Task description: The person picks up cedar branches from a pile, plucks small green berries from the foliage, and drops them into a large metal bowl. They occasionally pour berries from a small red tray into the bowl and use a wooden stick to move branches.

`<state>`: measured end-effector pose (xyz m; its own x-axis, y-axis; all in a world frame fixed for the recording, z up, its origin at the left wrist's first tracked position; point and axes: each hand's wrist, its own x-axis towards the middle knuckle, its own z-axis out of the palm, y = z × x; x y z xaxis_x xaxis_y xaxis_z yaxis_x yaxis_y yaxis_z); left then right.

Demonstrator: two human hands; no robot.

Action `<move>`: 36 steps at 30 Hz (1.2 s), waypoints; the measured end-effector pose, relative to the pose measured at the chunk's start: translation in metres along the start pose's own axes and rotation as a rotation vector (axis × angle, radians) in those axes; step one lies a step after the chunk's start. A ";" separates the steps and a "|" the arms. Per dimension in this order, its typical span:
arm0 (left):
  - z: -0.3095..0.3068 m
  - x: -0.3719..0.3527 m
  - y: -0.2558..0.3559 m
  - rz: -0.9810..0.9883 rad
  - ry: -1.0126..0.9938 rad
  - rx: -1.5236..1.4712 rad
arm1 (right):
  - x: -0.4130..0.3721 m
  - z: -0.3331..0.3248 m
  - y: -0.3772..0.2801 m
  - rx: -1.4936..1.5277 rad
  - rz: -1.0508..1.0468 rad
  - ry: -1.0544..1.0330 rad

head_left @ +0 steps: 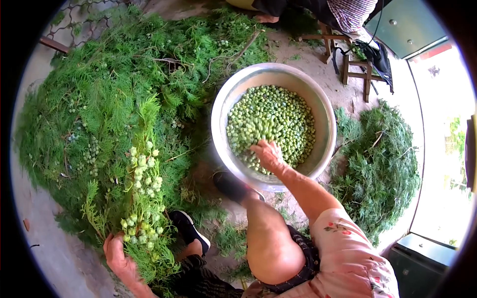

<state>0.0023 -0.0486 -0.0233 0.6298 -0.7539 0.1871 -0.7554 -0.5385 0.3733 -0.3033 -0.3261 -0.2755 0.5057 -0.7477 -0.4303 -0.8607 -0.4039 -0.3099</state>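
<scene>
A wide metal basin (325, 107) holds a thick layer of small green cones (285, 111). My right hand (269, 155) is over the lower part of the layer, with several cones blurred in motion just above its fingers. The fingers look spread, with nothing clearly gripped. At the lower left, my left hand (117, 253) is closed around the base of a leafy green branch (148, 116). Clusters of pale green cones (142, 169) hang along that branch.
A large heap of cut green branches (99, 74) lies left of the basin, and a smaller pile (380, 164) lies right. Wooden stools (360, 74) and a black bag (380, 62) stand at the upper right. Another person (318, 12) sits beyond the basin.
</scene>
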 end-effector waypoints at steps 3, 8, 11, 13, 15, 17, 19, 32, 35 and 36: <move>0.001 0.004 0.001 0.048 -0.019 0.061 | 0.035 -0.018 0.011 -0.076 0.040 0.113; 0.000 0.007 0.009 -0.009 0.027 -0.036 | 0.062 -0.023 0.070 0.107 0.155 0.404; 0.005 0.005 -0.005 -0.100 0.091 -0.271 | 0.027 -0.008 0.091 0.090 0.275 0.493; 0.002 0.010 0.002 -0.178 0.052 -0.345 | -0.004 0.005 0.092 0.031 0.211 0.478; -0.004 0.010 0.001 -0.084 0.038 -0.349 | -0.029 0.011 0.086 0.167 0.207 0.525; -0.004 0.009 0.001 -0.111 0.102 -0.391 | -0.053 0.016 0.077 0.202 0.201 0.560; -0.003 0.008 -0.008 -0.065 0.171 -0.374 | -0.073 0.025 0.075 0.250 0.229 0.568; -0.092 -0.021 0.042 -0.116 0.379 -0.932 | -0.153 -0.028 0.062 0.670 -0.001 0.618; -0.123 -0.041 0.041 -0.094 0.497 -0.971 | -0.161 -0.070 0.012 1.059 -0.060 0.558; -0.138 -0.050 0.049 -0.240 0.494 -1.182 | -0.179 -0.096 -0.021 1.188 -0.127 0.534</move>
<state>-0.0414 0.0146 0.1109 0.9166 -0.3320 0.2229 -0.1602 0.2061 0.9653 -0.3813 -0.2344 -0.1108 0.2578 -0.9654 -0.0405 -0.0943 0.0166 -0.9954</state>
